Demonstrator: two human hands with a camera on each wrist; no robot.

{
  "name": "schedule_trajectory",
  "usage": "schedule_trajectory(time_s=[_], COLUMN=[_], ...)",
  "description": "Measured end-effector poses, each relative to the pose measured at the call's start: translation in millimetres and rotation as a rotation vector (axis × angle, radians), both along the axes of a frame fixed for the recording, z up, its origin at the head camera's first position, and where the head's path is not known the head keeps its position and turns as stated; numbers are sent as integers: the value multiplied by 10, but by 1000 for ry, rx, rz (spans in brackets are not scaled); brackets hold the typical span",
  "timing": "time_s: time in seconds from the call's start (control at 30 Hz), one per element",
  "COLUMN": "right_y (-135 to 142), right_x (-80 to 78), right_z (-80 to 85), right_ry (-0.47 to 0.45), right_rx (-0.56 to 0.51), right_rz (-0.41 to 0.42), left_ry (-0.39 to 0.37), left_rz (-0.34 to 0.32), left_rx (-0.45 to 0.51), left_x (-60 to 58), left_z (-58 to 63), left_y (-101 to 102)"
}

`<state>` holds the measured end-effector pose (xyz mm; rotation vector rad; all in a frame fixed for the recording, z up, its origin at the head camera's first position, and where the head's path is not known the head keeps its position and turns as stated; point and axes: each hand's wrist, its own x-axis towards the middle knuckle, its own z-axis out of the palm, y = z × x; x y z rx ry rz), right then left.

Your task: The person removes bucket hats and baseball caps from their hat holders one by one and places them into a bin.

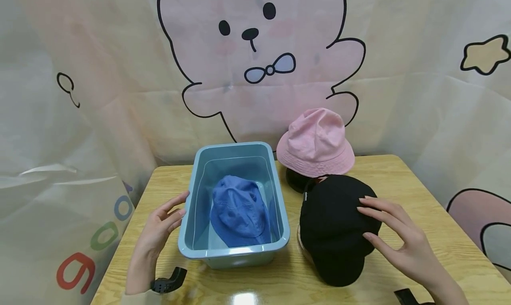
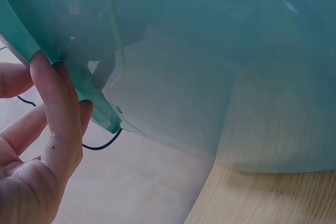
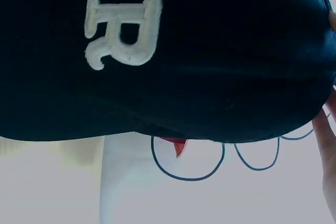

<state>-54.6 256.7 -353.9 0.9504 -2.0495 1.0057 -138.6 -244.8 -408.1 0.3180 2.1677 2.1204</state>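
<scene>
Right hand, nearer, is touching black peaked fabric cap, fingers standing wide. Cap is lying left of fingertips, peak pointing nearward, right of light-blue rectangular plastic bin. Left hand is touching bin rim, fingers loosely bent.

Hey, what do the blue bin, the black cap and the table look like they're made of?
Blue bin: probably molded plastic, smooth and glossy; light glints off it.
Black cap: likely cloth, matte and faintly creased; its raised white R looks fuzzy, maybe felt.
Table: wood or wood-look laminate, shiny, with grain and a bright reflection.
</scene>
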Motion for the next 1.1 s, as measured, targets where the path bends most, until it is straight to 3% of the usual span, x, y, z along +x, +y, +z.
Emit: schedule_trajectory(time_s=[0.17, 0.67, 1.1], right_y=[2, 45, -5], right_x=[-18, -1, -70], right_z=[7, -85, 48], right_ry=[27, 50, 125], right_rx=[-11, -54, -70], right_rz=[23, -84, 3], left_ry=[-5, -11, -30], left_rz=[9, 14, 28], left_rx=[-3, -4, -13], left_x=[-4, -2, 0], left_z=[5, 2, 15], left_y=[3, 13, 5])
